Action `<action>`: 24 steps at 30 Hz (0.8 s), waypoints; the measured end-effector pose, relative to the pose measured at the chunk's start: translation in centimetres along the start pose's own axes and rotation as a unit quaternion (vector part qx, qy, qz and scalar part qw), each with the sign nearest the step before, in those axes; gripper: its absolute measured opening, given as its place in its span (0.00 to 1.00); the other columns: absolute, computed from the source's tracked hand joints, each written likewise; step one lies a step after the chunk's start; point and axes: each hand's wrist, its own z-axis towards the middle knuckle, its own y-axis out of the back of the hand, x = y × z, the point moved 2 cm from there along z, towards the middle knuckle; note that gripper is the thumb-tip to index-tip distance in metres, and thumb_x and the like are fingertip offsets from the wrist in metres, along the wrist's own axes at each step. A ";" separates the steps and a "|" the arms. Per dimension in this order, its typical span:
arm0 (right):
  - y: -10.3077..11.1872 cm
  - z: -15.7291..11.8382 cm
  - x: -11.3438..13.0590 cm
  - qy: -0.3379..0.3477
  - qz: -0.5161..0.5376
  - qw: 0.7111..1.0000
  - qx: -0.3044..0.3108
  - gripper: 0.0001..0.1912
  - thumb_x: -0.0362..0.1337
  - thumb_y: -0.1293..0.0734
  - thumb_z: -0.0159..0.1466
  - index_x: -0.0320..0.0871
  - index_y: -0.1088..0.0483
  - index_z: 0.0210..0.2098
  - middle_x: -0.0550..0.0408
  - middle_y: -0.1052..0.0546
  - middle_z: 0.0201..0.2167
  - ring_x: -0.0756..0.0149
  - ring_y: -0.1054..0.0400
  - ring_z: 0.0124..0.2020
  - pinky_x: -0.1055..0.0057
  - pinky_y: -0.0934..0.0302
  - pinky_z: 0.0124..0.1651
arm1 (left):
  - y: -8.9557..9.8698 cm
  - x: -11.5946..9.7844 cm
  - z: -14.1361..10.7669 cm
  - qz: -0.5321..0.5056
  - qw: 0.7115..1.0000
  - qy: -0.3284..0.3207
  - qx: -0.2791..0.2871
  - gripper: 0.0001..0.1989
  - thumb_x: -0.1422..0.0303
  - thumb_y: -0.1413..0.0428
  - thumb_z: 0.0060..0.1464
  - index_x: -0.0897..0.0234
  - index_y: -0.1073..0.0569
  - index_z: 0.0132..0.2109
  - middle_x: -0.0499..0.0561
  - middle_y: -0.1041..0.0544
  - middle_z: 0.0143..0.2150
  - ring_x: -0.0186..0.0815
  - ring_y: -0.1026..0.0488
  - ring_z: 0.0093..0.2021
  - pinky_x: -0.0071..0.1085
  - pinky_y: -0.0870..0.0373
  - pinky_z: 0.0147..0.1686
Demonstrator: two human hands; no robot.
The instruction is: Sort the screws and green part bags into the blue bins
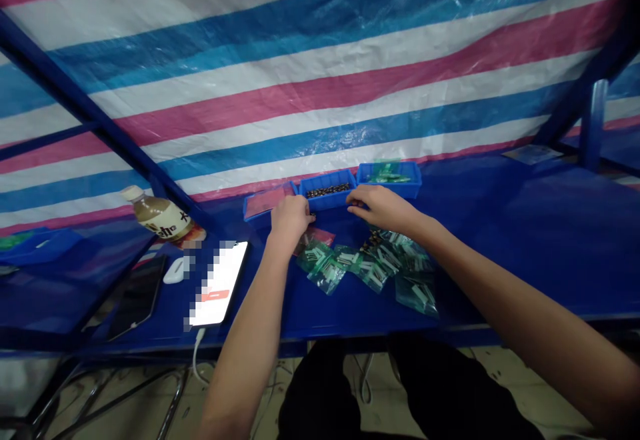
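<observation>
My left hand [291, 217] is closed in a pinch in front of a blue bin [254, 215] holding red plastic bags [270, 198]. A small dark piece shows at its fingertips, too small to name. My right hand [381, 205] has its fingers curled together by the right end of the middle blue bin [325, 204], which holds many small dark metal pieces [329, 191]. Whatever is in its fingers, if anything, is hidden. Below the hands lie a red bag [323, 235], several green clear bags with pale strips [373, 270] and a small pile of metal pieces [371, 243].
A third blue bin [413, 189] holds green bags [387, 177]. To the left are a drink bottle [163, 217], a white earphone case [175, 271], a dark phone [137, 299] and a lit phone [220, 283] with a white cable [199, 343]. Striped sheeting [320, 100] hangs behind the blue table [515, 240].
</observation>
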 end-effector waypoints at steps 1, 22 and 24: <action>0.0 0.0 0.0 -0.001 -0.002 1.000 -0.001 0.10 0.38 0.38 0.67 0.42 0.28 0.44 0.47 0.24 0.42 0.58 0.31 0.42 0.64 0.39 0.43 | -0.1 -0.2 0.0 0.000 1.000 -0.007 -0.002 0.09 0.63 0.34 0.46 0.61 0.21 0.36 0.57 0.21 0.36 0.47 0.23 0.39 0.37 0.28 0.38; 0.2 -0.1 0.6 0.010 -0.019 1.000 0.017 0.09 0.37 0.38 0.67 0.43 0.27 0.39 0.48 0.23 0.39 0.60 0.30 0.38 0.66 0.42 0.38 | -0.3 -1.6 -0.4 0.021 0.997 -0.078 -0.021 0.09 0.72 0.41 0.53 0.58 0.21 0.41 0.58 0.21 0.36 0.47 0.23 0.38 0.38 0.28 0.36; 0.2 -0.1 0.6 0.010 -0.019 1.000 0.019 0.09 0.37 0.39 0.68 0.43 0.27 0.39 0.49 0.23 0.38 0.60 0.30 0.38 0.66 0.42 0.38 | -0.3 -1.6 -0.4 0.020 0.997 -0.076 -0.015 0.08 0.73 0.41 0.53 0.59 0.22 0.40 0.58 0.21 0.36 0.47 0.23 0.38 0.38 0.28 0.37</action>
